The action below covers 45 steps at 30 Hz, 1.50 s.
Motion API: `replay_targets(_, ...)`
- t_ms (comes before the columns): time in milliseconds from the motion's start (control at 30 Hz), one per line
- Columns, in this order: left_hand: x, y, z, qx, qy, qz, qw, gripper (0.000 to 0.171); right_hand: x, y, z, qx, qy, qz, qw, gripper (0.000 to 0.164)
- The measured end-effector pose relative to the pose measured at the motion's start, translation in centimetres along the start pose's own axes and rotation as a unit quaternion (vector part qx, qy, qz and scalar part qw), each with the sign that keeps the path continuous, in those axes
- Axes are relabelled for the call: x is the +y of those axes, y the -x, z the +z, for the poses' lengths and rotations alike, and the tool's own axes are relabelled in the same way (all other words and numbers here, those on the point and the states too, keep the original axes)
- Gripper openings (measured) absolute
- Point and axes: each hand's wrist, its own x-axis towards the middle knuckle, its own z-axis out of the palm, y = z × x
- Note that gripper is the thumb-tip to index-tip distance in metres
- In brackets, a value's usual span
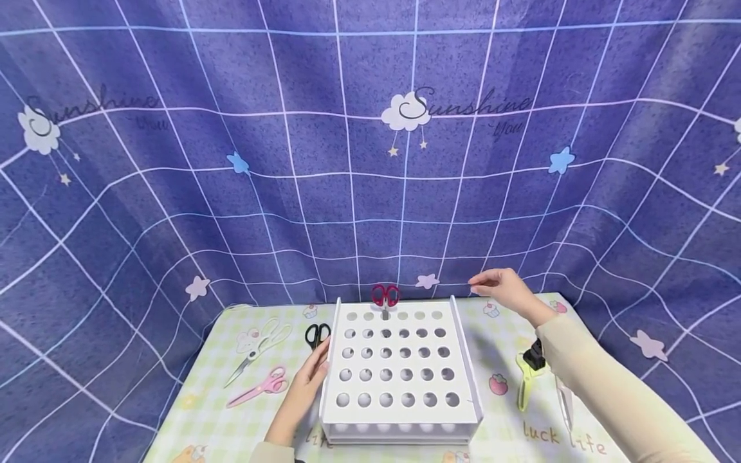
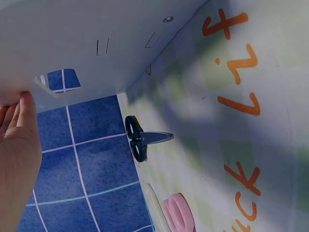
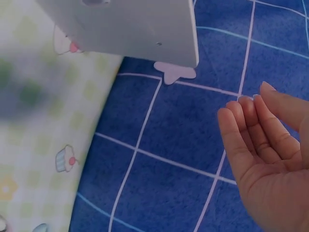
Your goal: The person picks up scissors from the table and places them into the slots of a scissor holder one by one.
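Note:
A white rack (image 1: 396,386) with rows of round holes stands in the middle of the table. Scissors with red handles (image 1: 385,296) are upright in a hole of its back row, blades down. My left hand (image 1: 307,382) rests against the rack's left side panel, its fingertips on the white surface in the left wrist view. Off the rack's back right corner, my right hand (image 1: 502,289) is raised in the air with fingers loosely bent and nothing between them; the right wrist view shows its bare palm.
Left of the rack lie black-handled scissors (image 1: 317,334), pink scissors (image 1: 269,384) and pale-handled scissors (image 1: 263,344). On the right are yellow-green scissors (image 1: 524,379) with a black part, and a pale pair (image 1: 564,402) partly under my right sleeve. A blue curtain (image 1: 376,193) hangs behind the table.

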Motion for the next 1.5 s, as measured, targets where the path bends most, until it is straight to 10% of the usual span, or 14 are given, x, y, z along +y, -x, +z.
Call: replay_targets(1500, 0.1, -0.1, -0.1, -0.012, 0.008, -0.008, 0.9999, 0.05, 9.9, 4.0, -3.5, 0.066, 0.073, 0.044, 0.994, 0.028)
